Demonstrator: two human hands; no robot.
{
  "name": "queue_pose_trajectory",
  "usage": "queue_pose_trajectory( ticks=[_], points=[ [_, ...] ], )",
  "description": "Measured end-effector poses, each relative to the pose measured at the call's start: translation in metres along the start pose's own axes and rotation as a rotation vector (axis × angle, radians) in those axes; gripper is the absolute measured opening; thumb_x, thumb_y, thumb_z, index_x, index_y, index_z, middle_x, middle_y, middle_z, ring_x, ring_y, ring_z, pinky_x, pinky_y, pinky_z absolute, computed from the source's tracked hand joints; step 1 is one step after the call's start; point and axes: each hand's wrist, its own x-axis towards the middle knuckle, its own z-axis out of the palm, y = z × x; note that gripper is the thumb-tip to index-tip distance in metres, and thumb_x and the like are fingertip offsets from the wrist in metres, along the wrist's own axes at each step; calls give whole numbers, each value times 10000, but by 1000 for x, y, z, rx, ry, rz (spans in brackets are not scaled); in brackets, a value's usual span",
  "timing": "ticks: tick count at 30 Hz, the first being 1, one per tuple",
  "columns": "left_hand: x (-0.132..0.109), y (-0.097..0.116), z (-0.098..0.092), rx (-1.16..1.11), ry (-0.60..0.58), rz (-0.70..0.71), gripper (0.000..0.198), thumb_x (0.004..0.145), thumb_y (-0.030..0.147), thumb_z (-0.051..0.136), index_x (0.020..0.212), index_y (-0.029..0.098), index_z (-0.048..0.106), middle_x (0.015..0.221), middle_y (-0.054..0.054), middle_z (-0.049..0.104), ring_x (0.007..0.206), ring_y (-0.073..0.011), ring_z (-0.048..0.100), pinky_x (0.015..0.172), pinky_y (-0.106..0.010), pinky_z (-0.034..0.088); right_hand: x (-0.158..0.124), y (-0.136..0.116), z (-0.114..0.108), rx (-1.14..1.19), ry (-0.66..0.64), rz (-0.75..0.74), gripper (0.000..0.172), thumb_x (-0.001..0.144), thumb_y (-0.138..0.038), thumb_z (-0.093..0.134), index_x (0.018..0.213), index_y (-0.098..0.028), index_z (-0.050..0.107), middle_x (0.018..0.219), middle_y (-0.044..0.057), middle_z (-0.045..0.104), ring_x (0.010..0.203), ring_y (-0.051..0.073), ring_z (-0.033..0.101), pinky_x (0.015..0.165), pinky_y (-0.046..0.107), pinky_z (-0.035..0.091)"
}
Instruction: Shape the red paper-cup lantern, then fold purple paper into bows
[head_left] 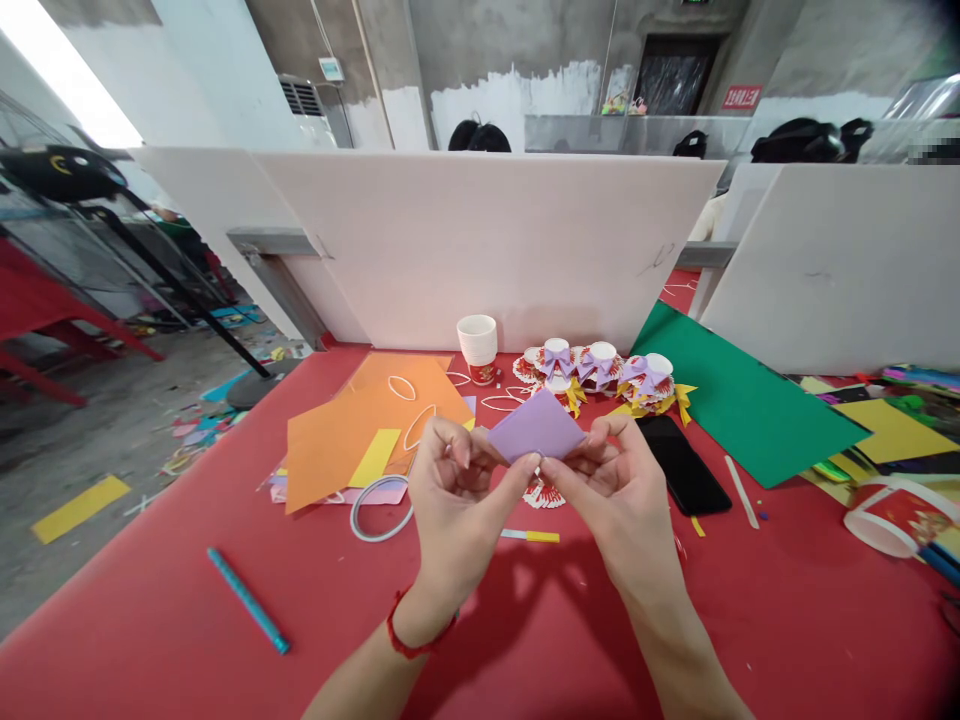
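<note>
- A piece of lilac paper point(536, 425), diamond-shaped and seemingly folded, is held up above a red tabletop point(345, 620) between a person's two bare hands
- The left hand point(457, 490), a red bracelet point(409, 652) at its wrist, is partly closed, its thumb pressed at the paper's near corner and its fingers curled around the left side
- The right hand point(626, 480) mirrors it, nearly closed in a pinch, thumb tip beside the other and fingers along the right side
- The sheet looks very light and thin, stiff enough to keep a crease yet likely to crumple or tear under a hard squeeze; the edges and near corner appear the best hold, with the broad face left unpressed
- Beyond stand paper ornaments with purple bows point(557, 355), a smartphone point(686, 465) lying to their near right and orange paper point(337, 440) at left
</note>
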Motion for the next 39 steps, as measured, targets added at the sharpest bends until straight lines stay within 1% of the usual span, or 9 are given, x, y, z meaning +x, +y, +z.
queue_pose_trajectory(
  ticks=[8, 12, 15, 19, 26, 32, 34, 36, 39],
  points=[
    [0, -4, 2, -116, -33, -183, 512, 618, 281, 911, 705, 214, 411, 498, 122, 580, 414, -88, 639, 467, -168, 565, -3, 1, -4, 10, 24, -36, 478, 619, -133, 816, 744, -252, 370, 617, -104, 659, 550, 88, 679, 592, 195, 586],
    [1, -2, 2, -90, -33, -111, 534, 616, 256, 920, 686, 211, 393, 495, 109, 626, 405, -107, 657, 443, -168, 556, -1, 2, -4, -5, 57, -5, 488, 587, -132, 803, 784, -257, 374, 602, -122, 629, 541, 78, 656, 545, 165, 542],
    [2, 1, -2, -44, -54, -42, 540, 630, 237, 911, 665, 211, 373, 507, 90, 644, 410, -102, 649, 431, -162, 540, 1, 4, -3, -9, 21, 36, 477, 598, -167, 797, 867, -263, 416, 666, -81, 706, 579, 108, 691, 573, 203, 563],
    [2, 5, -5, 14, -72, -59, 511, 643, 173, 886, 654, 209, 376, 499, 95, 616, 419, -93, 644, 451, -156, 545, -1, 5, -3, -28, 1, 3, 430, 640, -173, 794, 906, -257, 466, 702, -59, 724, 617, 128, 722, 601, 222, 586],
    [1, -1, 0, -68, -128, -351, 382, 653, 233, 873, 931, 167, 619, 721, -4, 745, 623, -117, 696, 610, -195, 583, -5, 1, 3, 51, 130, -150, 362, 690, -113, 780, 803, -242, 461, 596, -130, 632, 488, 62, 675, 524, 142, 572],
    [3, -8, 0, -177, -113, -508, 270, 657, 316, 878, 808, 156, 723, 651, 16, 685, 565, -75, 610, 589, -175, 534, -6, 4, 9, 80, 167, -197, 358, 678, -66, 756, 790, -242, 466, 672, -121, 641, 527, 48, 686, 557, 132, 582],
    [3, -8, -2, -150, -150, -449, 179, 721, 303, 832, 700, 165, 720, 621, 19, 656, 568, -71, 586, 586, -170, 510, -5, 4, 8, 67, 156, -164, 357, 668, -76, 753, 823, -249, 482, 688, -107, 675, 518, 60, 680, 554, 153, 588],
    [3, -6, -6, -73, -191, -303, 197, 779, 239, 776, 615, 169, 691, 606, 23, 619, 589, -69, 558, 586, -163, 480, -3, 3, 4, 7, 121, -115, 332, 656, -99, 752, 859, -245, 533, 694, -81, 706, 526, 78, 677, 540, 166, 580],
    [4, -3, -11, 78, -274, -59, 188, 800, 130, 721, 623, 173, 679, 629, 20, 607, 619, -78, 541, 596, -174, 458, 0, 1, -2, -150, 29, -59, 167, 667, -157, 743, 792, -205, 644, 661, -34, 711, 562, 103, 666, 534, 177, 557]
  ],
)
